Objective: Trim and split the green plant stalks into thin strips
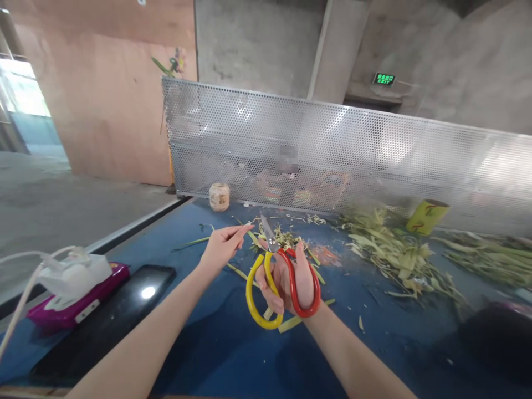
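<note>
Blue bench (224, 343): above it, the right hand (286, 280) grips the scissors (305, 310) by their handles, blades beside the left hand's (220, 249) pinched grip; fingertips should keep clear of the edges.

The blue surface (233, 354) bears a flat, glossy black slab (124, 316) at nine o'clock beside a purple plastic power strip (54, 318), a squat cream roll (219, 197) at eleven, pale-green leaves (394, 246) and a yellow-green cylinder (426, 217) at two.
</note>
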A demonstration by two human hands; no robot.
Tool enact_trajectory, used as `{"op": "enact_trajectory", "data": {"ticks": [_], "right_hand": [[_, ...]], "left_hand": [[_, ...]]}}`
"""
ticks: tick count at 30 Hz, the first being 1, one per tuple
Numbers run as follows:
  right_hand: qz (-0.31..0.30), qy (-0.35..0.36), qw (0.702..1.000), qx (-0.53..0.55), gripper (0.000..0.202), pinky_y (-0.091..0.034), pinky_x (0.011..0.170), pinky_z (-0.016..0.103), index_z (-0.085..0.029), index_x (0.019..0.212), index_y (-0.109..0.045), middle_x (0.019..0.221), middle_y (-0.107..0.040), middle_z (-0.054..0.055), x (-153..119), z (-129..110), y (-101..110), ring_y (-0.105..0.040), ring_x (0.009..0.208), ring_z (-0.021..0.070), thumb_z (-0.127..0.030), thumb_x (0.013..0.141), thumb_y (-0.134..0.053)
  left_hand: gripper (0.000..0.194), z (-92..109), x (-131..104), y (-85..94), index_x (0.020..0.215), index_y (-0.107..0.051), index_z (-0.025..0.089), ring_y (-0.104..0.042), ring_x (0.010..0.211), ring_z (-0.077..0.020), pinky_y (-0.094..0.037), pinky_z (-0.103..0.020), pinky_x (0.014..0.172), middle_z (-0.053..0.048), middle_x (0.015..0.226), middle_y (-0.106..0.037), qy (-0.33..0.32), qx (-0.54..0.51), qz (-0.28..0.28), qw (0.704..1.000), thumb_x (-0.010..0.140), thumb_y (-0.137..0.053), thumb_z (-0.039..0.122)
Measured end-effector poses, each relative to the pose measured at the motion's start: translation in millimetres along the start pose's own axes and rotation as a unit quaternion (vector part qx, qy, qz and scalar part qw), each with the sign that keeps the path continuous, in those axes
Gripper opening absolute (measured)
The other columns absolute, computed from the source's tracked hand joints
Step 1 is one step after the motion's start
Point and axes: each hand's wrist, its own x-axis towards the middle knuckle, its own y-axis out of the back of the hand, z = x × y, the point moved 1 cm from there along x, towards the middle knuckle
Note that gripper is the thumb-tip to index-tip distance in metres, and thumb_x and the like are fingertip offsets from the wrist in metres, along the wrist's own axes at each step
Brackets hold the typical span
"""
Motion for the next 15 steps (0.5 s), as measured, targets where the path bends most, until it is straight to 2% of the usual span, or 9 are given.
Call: {"op": "enact_trajectory", "data": {"ticks": [4,8,12,15], "right_hand": [[0.007,0.021,1.000,-0.015,0.094,-0.028,0.027,0.021,-0.011,0.078,-0.057,0.042,-0.046,0.000,-0.8,-3.0,-1.1,-0.035,0.027,0.0086,-0.082,0.063,0.004],[-0.021,0.011,0.998,-0.054,0.096,-0.031,0.029,0.022,-0.010,0.063,-0.056,0.036,-0.044,0.002,0.8,0.3,5.2,-0.038,0.027,0.0097,-0.083,0.061,0.007],[-0.042,-0.009,0.997,-0.065,0.100,-0.031,0.026,0.024,-0.009,0.064,-0.056,0.035,-0.045,0.003,2.9,7.6,10.5,-0.040,0.025,0.0116,-0.082,0.058,0.012],[-0.053,-0.023,0.996,-0.072,0.100,-0.032,0.027,0.023,-0.008,0.066,-0.056,0.035,-0.046,0.003,2.4,11.8,8.1,-0.040,0.024,0.0114,-0.081,0.060,0.012]], "left_hand": [[0.042,-3.9,-1.3,-1.3,0.093,-0.067,0.014,-0.023,0.037,-0.0027,-0.015,-0.019,0.037,0.008,0.046,-0.033,0.000,-0.011,0.014,1.000,0.070,-0.059,0.048],[0.048,-5.2,-3.5,-6.9,0.096,-0.065,0.011,-0.024,0.039,-0.0034,-0.017,-0.018,0.037,0.008,0.047,-0.031,0.021,-0.029,-0.011,0.999,0.070,-0.058,0.050],[0.062,-4.7,-7.0,-13.0,0.108,-0.059,0.011,-0.031,0.041,-0.0053,-0.022,-0.017,0.038,0.006,0.051,-0.038,0.056,-0.062,-0.045,0.996,0.072,-0.047,0.061],[0.077,-5.2,-7.8,-13.6,0.118,-0.051,0.011,-0.029,0.038,-0.0061,-0.019,-0.018,0.038,0.007,0.046,-0.036,0.092,-0.106,-0.070,0.988,0.070,-0.038,0.069]]}}
